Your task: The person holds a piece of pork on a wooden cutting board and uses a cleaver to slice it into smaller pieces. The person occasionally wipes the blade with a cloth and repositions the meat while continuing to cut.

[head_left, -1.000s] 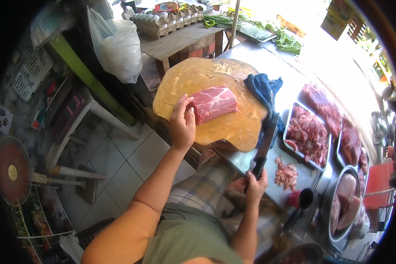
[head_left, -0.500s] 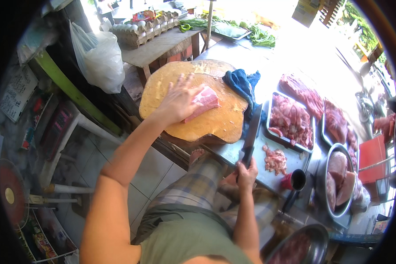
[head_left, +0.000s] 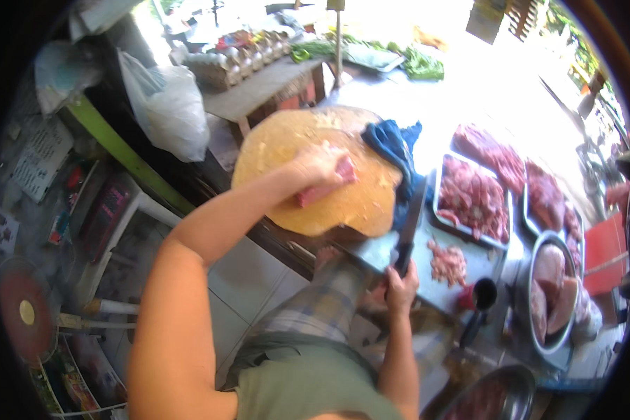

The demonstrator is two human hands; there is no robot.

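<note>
On the thick round wooden chopping block (head_left: pixel 269 143), my left hand (head_left: pixel 318 165) is closed over a piece of raw meat (head_left: pixel 316 194). The meat's pink ends stick out on both sides of the hand, and its middle is hidden. My right hand (head_left: pixel 401 285) grips the dark handle of a long broad knife (head_left: pixel 412 217), held off to the right of the block with the blade pointing away from me. Beyond the blade, a crumpled blue cloth (head_left: pixel 392 143) lies over the block's right edge.
A tray of cut meat (head_left: pixel 472 199), small meat scraps (head_left: pixel 446 262), a dark-mouthed red mug (head_left: pixel 477 294) and a metal bowl of meat chunks (head_left: pixel 554 290) stand to the right. Egg trays (head_left: pixel 238 63) sit on a wooden bench at back left. A white plastic bag (head_left: pixel 175 115) hangs left.
My left hand went from lying flat and spread on the meat to closing around it. My right hand still holds the knife beside the block. The whole view has shifted slightly.
</note>
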